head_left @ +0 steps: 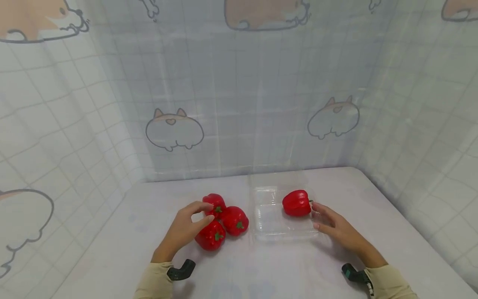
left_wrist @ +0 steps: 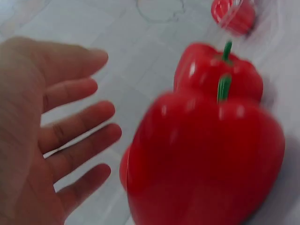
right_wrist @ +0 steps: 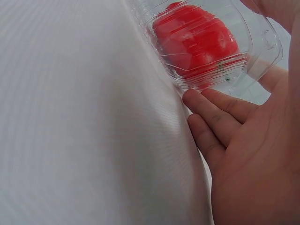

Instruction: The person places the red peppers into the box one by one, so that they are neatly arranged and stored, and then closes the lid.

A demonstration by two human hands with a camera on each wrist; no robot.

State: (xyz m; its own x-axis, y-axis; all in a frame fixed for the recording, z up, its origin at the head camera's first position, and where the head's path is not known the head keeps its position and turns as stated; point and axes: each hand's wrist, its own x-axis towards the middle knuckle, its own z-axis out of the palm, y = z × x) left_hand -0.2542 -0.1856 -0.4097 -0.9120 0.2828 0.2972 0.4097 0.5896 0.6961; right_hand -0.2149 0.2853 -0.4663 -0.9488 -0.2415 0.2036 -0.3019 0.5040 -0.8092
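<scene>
Left of the clear container (head_left: 269,220), three glossy peppers (head_left: 235,221) are clustered, a fourth pepper (head_left: 296,203) inside. Probably light, stiff, kinda slippery; best gripped round the sides. Left hand (head_left: 184,226) is held open beside them, right hand (head_left: 340,228) open at the container's edge.

Peppers (head_left: 235,220) and a clear box (right_wrist: 267,41) are showing only partly.
Left wrist view: the bottom edge is cropping the nearest pepper (left_wrist: 206,159), which is covering most of another pepper (left_wrist: 123,171). Right wrist view: the top edge is cropping the box. Head view: the left grip (head_left: 184,225) is partly hiding the rear pepper (head_left: 213,199); both sleeves (head_left: 154,284) are being cropped below.
</scene>
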